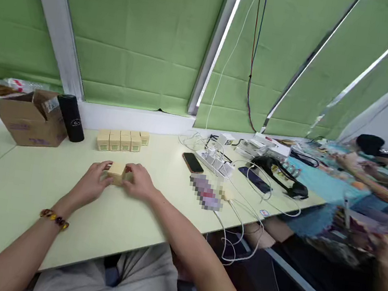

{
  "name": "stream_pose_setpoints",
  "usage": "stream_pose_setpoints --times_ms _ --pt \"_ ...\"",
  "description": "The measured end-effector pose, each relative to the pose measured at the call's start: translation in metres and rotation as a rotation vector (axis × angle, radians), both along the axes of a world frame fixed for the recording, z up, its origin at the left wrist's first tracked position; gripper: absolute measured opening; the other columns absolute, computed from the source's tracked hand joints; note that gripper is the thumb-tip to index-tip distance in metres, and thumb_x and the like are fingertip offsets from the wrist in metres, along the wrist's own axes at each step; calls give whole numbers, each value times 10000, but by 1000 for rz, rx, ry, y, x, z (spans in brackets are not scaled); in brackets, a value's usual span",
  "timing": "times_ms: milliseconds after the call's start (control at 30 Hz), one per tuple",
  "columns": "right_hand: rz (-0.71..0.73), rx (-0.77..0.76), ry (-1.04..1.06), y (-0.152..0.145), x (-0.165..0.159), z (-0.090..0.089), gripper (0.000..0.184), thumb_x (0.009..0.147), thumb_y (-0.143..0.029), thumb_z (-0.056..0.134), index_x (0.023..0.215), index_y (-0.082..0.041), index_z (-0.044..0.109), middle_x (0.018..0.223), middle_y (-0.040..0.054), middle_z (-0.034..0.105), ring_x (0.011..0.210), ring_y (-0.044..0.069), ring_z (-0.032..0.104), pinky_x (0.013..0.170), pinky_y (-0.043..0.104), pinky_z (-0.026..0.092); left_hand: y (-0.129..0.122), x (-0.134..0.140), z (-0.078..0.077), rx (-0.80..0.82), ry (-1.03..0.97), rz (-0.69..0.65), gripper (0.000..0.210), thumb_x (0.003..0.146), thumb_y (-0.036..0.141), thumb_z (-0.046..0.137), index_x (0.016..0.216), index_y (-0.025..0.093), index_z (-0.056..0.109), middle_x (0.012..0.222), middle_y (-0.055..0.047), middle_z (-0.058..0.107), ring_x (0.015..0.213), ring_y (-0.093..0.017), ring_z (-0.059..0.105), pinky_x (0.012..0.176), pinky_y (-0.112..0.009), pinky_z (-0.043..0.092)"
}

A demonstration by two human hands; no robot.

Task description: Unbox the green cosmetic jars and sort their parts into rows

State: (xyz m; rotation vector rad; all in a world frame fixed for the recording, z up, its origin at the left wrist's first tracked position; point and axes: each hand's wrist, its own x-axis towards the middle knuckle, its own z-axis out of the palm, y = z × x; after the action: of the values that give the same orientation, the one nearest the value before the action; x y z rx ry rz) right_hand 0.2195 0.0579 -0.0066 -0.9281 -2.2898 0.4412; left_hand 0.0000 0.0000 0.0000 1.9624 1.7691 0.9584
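A small tan cardboard box (116,170) is on the pale table in front of me, held between both hands. My left hand (92,183) grips its left side with thumb and fingers. From the other side, my right hand (140,182) closes on the box's right end. The fingers partly cover both ends of the box. Just beyond it, several similar small tan boxes (118,142) stand side by side in a cluster, with labels on their near faces. A beaded bracelet (54,218) circles my left wrist.
An open brown carton (33,124) and a black bottle (71,118) stand at the back left. Rightward lie a phone (193,163), a white power strip (215,163) with tangled cables, another phone (255,179) and a black pouch (280,175). Other people sit at far right.
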Motion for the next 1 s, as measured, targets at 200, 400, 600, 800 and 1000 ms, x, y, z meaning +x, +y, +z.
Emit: stream_pose_setpoints --times_ms 200,400,600,800,1000 --pt "14 -19 5 2 0 -1 488 868 -367 786 1278 -209 573 1197 94 700 1113 269 602 929 405 483 3 -6 -8 39 -4 -1 592 922 485 586 1458 250 498 1387 -139 511 1339 -339 587 1171 -539 457" --pt "19 -15 15 3 0 -3 464 864 -340 789 1259 -220 576 1194 80 704 1095 268 609 908 402 484 6 -8 -10 45 6 0 566 914 463 596 1430 245 514 1344 -136 525 1312 -337 604 1162 -548 466" --pt "19 -10 17 3 1 -2 445 869 -346 786 1244 -219 584 1191 75 711 1091 265 610 899 402 490 7 -8 -12 51 3 2 568 928 471 585 1445 252 505 1338 -132 531 1306 -328 609 1143 -534 483" --pt "1 5 -1 5 3 -2 510 890 -334 767 1345 -238 558 1226 69 718 1139 265 605 948 416 485 6 -7 -10 65 11 9 639 899 522 634 1456 241 497 1349 -142 536 1286 -327 621 1127 -524 487" --pt "-284 -65 -25 13 8 -2 367 970 -256 624 1334 -236 576 1104 64 752 1120 259 609 891 381 463 4 -4 0 79 68 -3 426 930 522 583 1238 231 629 1151 -103 693 1241 -321 608 1058 -495 499"
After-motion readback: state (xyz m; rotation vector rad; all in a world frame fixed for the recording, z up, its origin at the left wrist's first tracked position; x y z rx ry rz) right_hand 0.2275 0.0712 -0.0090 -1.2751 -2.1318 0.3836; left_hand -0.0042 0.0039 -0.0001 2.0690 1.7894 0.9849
